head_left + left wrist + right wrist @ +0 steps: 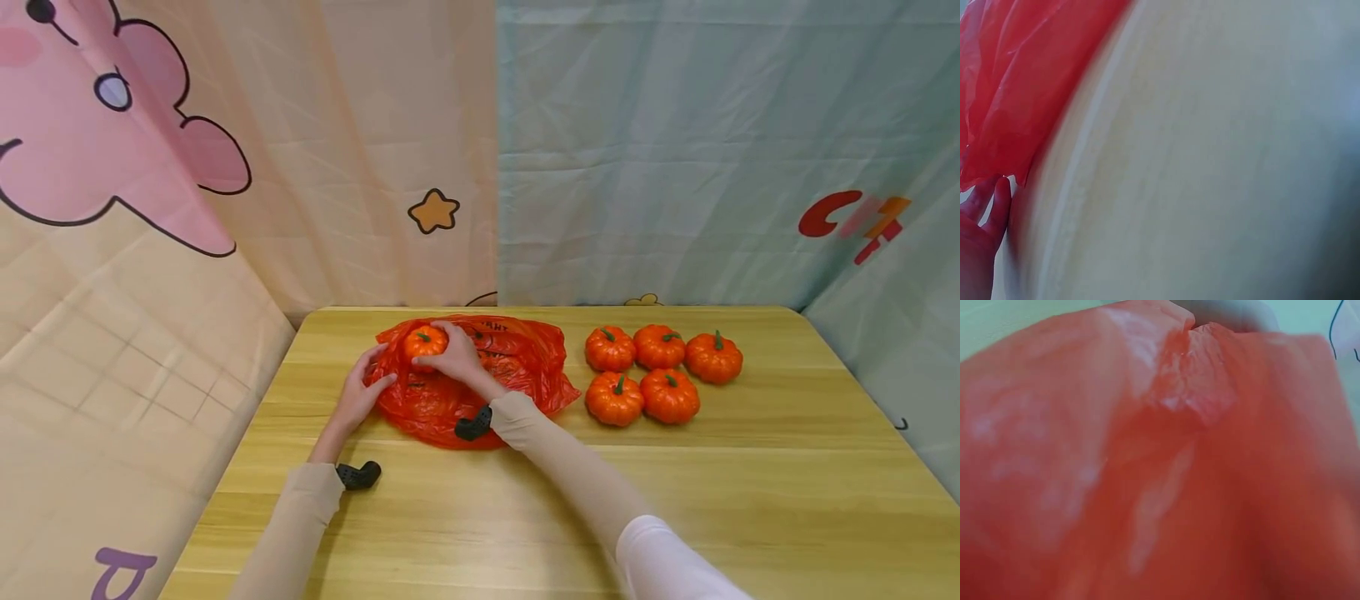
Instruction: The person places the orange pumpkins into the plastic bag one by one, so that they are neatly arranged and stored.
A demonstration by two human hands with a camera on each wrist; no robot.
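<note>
A small orange pumpkin [424,341] with a green stem is held between the thumb and fingers of my right hand [456,357], over the left part of a crumpled red plastic bag [442,417]. Spread along the bag's left edge, my left hand [358,398] touches the plastic with thumb and fingers apart. In the left wrist view, fingers [1000,206] of that hand reach the edge of the bag [1016,119]. Red plastic [1147,487] fills most of the right wrist view, blurred, and hides the right hand's grip there.
Right of the bag, several more orange pumpkins [671,397] stand in two rows on the wooden table [480,517]. Printed cloth curtains [645,150] hang behind the table and at its sides. A black wrist camera [474,425] sits over the bag's front.
</note>
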